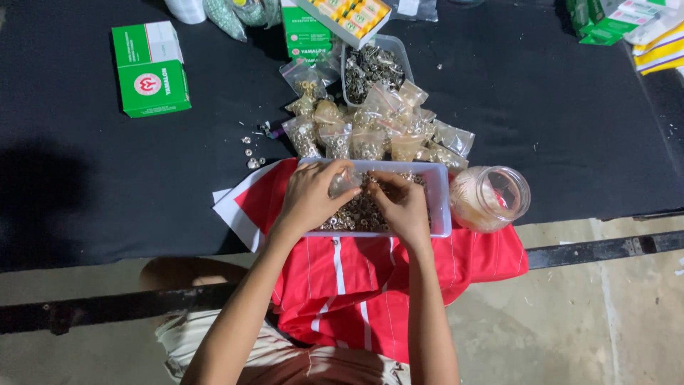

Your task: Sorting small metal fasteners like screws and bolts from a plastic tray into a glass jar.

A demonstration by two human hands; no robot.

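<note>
1. Two hands are in the clear plastic tray (440,207), which is full of small metal rings or eyelets. The tray's long axis runs left to right across the near edge of the black worktop (85,185), on top of a red cloth with white stripes (370,278).
2. Left hand (310,196): grip pinched shut on a small clear bag (344,182) at the tray's far left corner. Can't really tell which way the bag's mouth points.
3. Right hand (400,203): fingers curled down into the loose metal bits. Can't tell whether the grip has hold of any, too small.
4. Counts: one glass jar (491,198) lying on its side just right of the tray, mouth pointing right. One second clear tub (374,68) of dark metal parts further back. One green and white box (149,69) far left.
5. Filled little bags (370,128) are heaped between the tray and the tub, a dozen or more. They overlap, so no exact count.
</note>
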